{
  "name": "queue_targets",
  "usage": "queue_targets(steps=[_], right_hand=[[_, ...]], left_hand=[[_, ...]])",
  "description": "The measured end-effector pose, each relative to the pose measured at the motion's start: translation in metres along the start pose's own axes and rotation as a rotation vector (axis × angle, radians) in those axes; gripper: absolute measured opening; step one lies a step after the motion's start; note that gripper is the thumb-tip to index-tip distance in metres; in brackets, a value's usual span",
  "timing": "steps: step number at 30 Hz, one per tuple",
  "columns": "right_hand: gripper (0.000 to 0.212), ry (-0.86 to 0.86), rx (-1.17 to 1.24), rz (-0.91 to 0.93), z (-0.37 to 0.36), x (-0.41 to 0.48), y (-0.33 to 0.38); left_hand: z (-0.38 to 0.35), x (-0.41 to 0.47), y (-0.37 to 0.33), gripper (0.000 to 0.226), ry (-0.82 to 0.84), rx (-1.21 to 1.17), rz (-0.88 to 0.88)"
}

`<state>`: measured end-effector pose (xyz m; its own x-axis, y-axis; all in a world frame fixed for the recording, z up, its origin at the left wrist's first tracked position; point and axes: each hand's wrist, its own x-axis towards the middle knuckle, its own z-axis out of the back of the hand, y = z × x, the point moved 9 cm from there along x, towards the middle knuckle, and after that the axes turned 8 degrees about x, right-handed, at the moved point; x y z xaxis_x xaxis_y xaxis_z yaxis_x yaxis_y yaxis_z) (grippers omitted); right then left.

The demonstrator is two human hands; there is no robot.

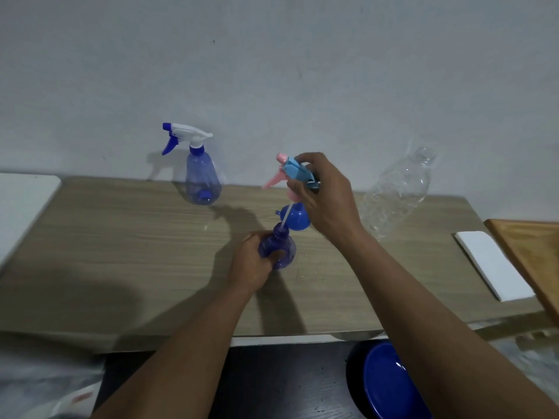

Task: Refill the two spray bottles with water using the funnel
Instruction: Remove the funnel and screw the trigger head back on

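Near spray bottle: a small blue translucent bottle, stood upright on the counter near the middle, its neck uncovered.
Left hand: wrapped round the body of this bottle from its left side; the fingers are curled across the front and grip it.
Spray head: light blue with a pink trigger and nozzle, held in the air above and slightly behind the bottle, nozzle turned to the left.
Dip tube: a thin pale tube hanging from the spray head, slanted down, its lower end at the bottle's neck; how far it goes in cannot be told.
Right hand: closed over the back and collar of the spray head; the fingers are pinched round the collar.
Funnel: blue, on the counter just behind the held bottle, partly hidden by the right hand.
Second spray bottle: blue translucent, capped with a white and dark-blue head, stood upright at the back left close to the wall, well apart from both hands.
Clear plastic bottle: seen at the back right of the counter, beyond the right forearm; its fill level cannot be told.
White block: laid flat near the counter's right end.
Wooden board: just beside the white block, at the right edge.
White panel: seen at the counter's left end.
Blue bowl: below the counter's front edge, under the right forearm.
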<state>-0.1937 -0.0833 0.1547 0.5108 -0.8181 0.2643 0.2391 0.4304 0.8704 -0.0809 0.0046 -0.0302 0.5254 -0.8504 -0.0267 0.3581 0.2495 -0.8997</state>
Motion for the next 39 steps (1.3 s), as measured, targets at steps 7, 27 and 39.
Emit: queue_targets(steps=[7,27,39], right_hand=[[0.029,0.150,-0.185,-0.078,-0.038,-0.021,-0.050],[0.044,0.263,-0.270,0.045,-0.053,-0.030,-0.072],[0.030,0.209,-0.206,-0.090,-0.043,-0.023,-0.082]], left_hand=[[-0.002,-0.003,0.001,0.033,-0.036,0.026,-0.077],[-0.005,-0.003,0.004,0.034,-0.057,0.008,-0.105],[-0.006,-0.002,0.009,0.035,-0.068,0.018,-0.095]])
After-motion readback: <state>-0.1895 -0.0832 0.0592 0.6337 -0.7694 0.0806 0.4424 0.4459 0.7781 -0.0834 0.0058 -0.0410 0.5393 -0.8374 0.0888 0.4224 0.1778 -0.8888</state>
